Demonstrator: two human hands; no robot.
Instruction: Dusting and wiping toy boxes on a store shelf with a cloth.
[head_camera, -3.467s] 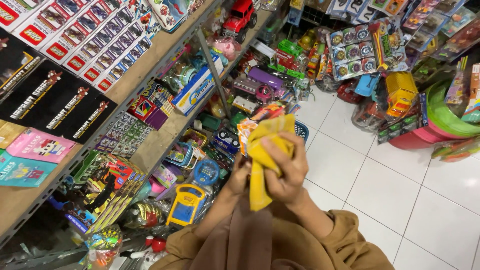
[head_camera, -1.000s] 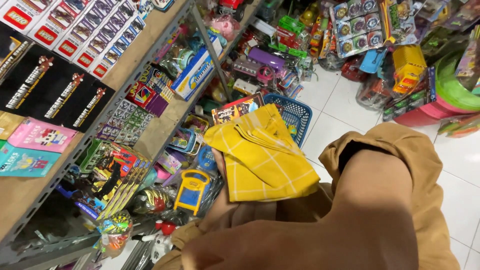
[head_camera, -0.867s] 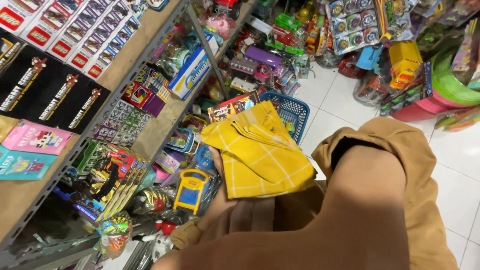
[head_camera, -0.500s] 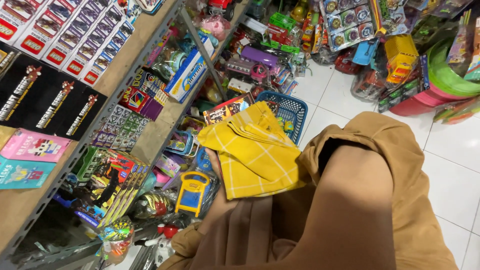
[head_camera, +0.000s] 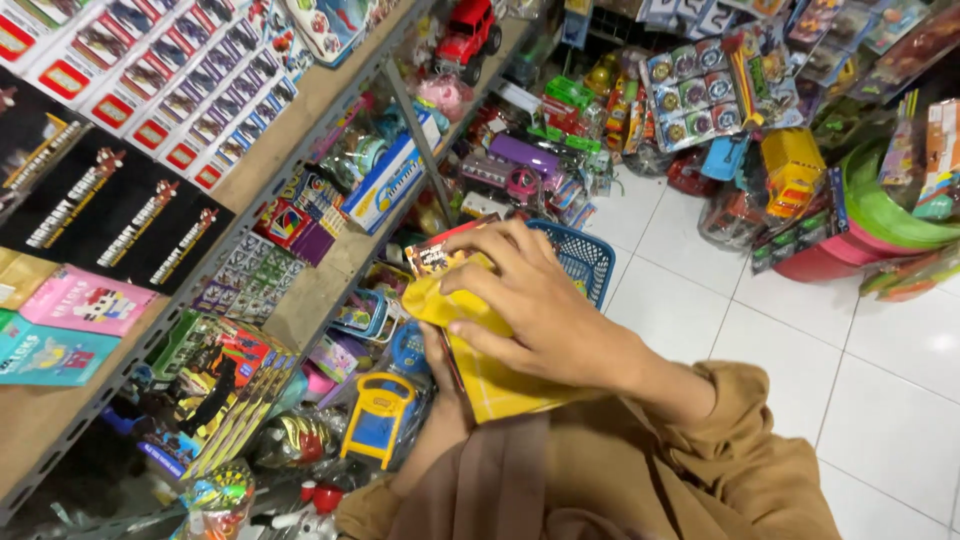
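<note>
The right hand (head_camera: 545, 310) lies flat across the top of a yellow cloth (head_camera: 490, 375), fingers spread and curled lightly over its upper edge, pressing rather than pinching it. The left hand (head_camera: 440, 375) is mostly hidden beneath the cloth; only a thumb and wrist show, so how tightly it grips cannot be told, though it seems to support the cloth from below. The cloth's long axis runs from upper left to lower right, toward the brown sleeve (head_camera: 700, 440). It looks soft, thin and woven, with faint checks. A flat printed card (head_camera: 440, 255) peeks out at the cloth's upper end, and a blue plastic basket (head_camera: 585, 265) sits just beyond it
</note>
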